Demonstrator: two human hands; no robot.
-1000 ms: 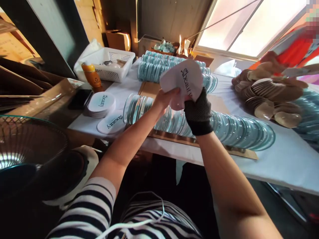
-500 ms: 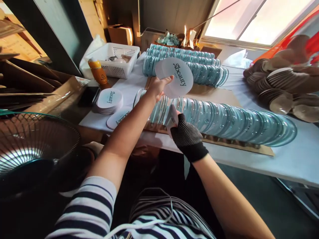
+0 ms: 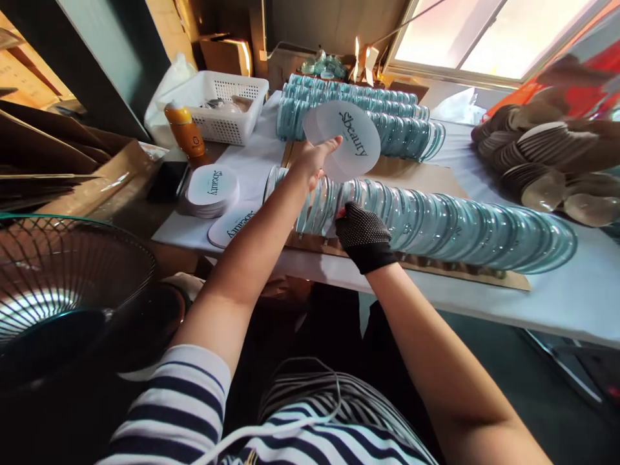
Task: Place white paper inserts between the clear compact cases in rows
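Note:
My left hand (image 3: 317, 161) grips a fanned stack of round white cards (image 3: 356, 145) printed with "beauty", held above the near row of glass. The near row (image 3: 436, 226) is made of round, clear, rimmed glass pieces like lids, standing on edge and packed together on cardboard. My right hand (image 3: 364, 232), in a black fingerless glove, is closed at the left part of this row. A pale card edge (image 3: 331, 227) shows by its fingertips; the rest is hidden among the glass. More printed cards (image 3: 213, 186) lie stacked left of the row.
Further rows of the same glass (image 3: 358, 119) stand behind. A white basket (image 3: 232, 132), an orange bottle (image 3: 186, 132) and a dark phone-like slab (image 3: 168, 181) are at the left. Piled brownish discs (image 3: 537, 161) lie far right. A fan cage (image 3: 72, 278) stands low at left.
My right hand has moved up and slightly right into the glass row, and its card has mostly gone out of sight there. My left hand still holds its stack, almost in place.

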